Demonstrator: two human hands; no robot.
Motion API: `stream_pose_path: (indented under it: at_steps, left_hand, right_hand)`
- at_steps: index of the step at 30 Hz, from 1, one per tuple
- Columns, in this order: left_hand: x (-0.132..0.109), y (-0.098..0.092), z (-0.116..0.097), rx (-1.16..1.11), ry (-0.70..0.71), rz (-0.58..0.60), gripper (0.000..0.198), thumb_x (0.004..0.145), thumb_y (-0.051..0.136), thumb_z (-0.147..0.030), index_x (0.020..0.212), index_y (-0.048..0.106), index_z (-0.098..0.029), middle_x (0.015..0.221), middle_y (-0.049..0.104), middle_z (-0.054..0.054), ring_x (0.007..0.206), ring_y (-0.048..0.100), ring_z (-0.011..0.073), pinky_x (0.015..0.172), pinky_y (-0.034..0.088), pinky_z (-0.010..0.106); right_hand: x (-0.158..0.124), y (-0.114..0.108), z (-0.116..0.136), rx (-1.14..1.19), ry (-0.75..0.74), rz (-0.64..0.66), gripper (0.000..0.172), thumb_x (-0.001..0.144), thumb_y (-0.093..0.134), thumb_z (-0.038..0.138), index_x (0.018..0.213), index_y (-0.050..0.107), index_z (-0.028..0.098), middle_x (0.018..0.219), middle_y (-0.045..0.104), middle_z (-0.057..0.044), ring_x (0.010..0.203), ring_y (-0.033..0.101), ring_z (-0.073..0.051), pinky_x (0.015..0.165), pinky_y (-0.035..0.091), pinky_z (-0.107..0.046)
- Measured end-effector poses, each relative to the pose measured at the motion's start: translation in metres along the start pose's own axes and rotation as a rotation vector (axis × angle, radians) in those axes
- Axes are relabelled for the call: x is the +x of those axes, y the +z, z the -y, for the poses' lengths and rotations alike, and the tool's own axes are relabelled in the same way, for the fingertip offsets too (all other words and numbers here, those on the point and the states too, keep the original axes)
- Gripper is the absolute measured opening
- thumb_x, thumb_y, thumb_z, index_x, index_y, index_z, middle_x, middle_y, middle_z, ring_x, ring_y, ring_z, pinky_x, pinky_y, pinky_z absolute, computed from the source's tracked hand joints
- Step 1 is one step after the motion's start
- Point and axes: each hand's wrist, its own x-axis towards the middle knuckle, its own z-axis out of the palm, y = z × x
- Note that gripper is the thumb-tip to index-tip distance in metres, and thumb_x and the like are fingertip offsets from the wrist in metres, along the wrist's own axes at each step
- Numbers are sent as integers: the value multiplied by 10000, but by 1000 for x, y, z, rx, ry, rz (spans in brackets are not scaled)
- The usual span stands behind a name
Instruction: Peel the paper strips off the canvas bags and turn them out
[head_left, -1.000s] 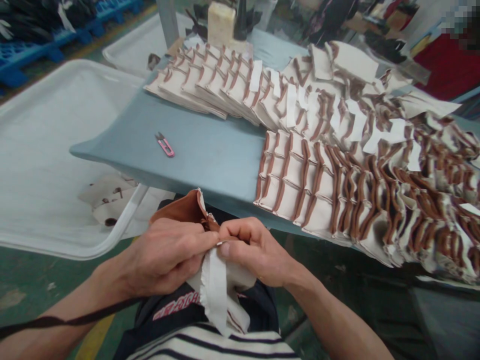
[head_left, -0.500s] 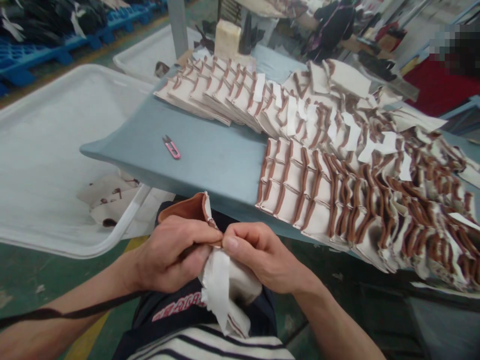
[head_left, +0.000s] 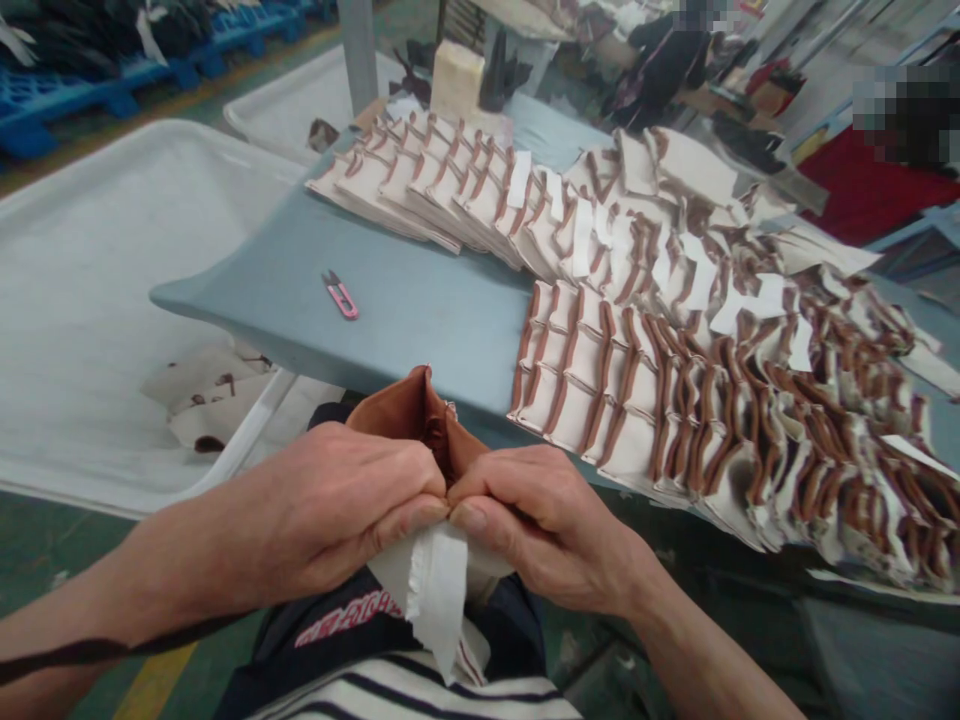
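Both hands grip one folded, stitched piece with brown leather on one face and cream on the other (head_left: 394,408), just in front of my lap. My left hand (head_left: 367,495) pinches it from the left with thumb and bent fingers. From the right, my right hand (head_left: 536,525) pinches the same seam, thumbs almost touching. Above the knuckles the brown side stands up as a spread fold. Under the thumbs a white strip (head_left: 442,590) hangs down. The stretch of seam between the fingertips is hidden.
A blue-grey table (head_left: 420,310) carries pink thread snips (head_left: 341,296) and rows of stacked cream-and-brown pieces (head_left: 577,370). At left stands a white bin (head_left: 90,330) with several pieces inside. Blue pallets (head_left: 135,95) lie behind it. Co-workers are partly visible at the back and right.
The piece has been turned and spread, so more brown side shows above my hands. My left hand has shifted slightly right, and both thumbs now press side by side.
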Motion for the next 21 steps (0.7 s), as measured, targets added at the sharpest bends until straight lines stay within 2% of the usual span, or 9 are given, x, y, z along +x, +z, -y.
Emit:
stream_pose_path:
  at_steps: [5, 9, 12, 16, 21]
  left_hand:
    - [3, 9, 6, -18, -19, -102, 386, 1173, 437, -241, 804, 551, -223, 664, 590, -64, 560, 530, 116, 587, 391, 247]
    - [-5, 20, 16, 129, -8, -189, 573, 1229, 371, -391, 704, 516, -214, 584, 548, -49, 525, 489, 113, 559, 352, 280]
    - [-16, 27, 24, 241, 38, -245, 604, 1231, 372, -399, 666, 488, -221, 557, 506, -41, 521, 452, 129, 549, 316, 318]
    - [-22, 28, 25, 160, 27, -216, 539, 1222, 414, -359, 718, 541, -218, 588, 522, -47, 530, 465, 131, 552, 323, 317]
    - [-9, 15, 7, 3, -37, -56, 602, 1236, 234, -489, 812, 567, -219, 673, 591, -45, 562, 518, 129, 607, 377, 297]
  right_hand:
    - [-7, 0, -4, 74, 41, 23, 446, 1213, 446, 425, 983, 733, 173, 785, 713, -17, 639, 566, -116, 681, 485, -223]
    - [-12, 3, -8, 83, 84, 53, 313, 1171, 482, 279, 1076, 752, 151, 829, 752, -29, 649, 588, -116, 697, 506, -221]
    - [-14, 4, -9, 26, 94, 101, 276, 1132, 470, 188, 1121, 743, 154, 885, 787, -47, 719, 666, -135, 755, 546, -237]
    - [-13, -1, -2, -73, 59, 140, 275, 1145, 453, 161, 1153, 728, 177, 987, 824, -78, 895, 757, -175, 857, 579, -266]
    - [-11, -8, 8, -243, -13, 209, 233, 1116, 461, 116, 1192, 676, 166, 963, 798, -87, 894, 739, -201, 814, 552, -288]
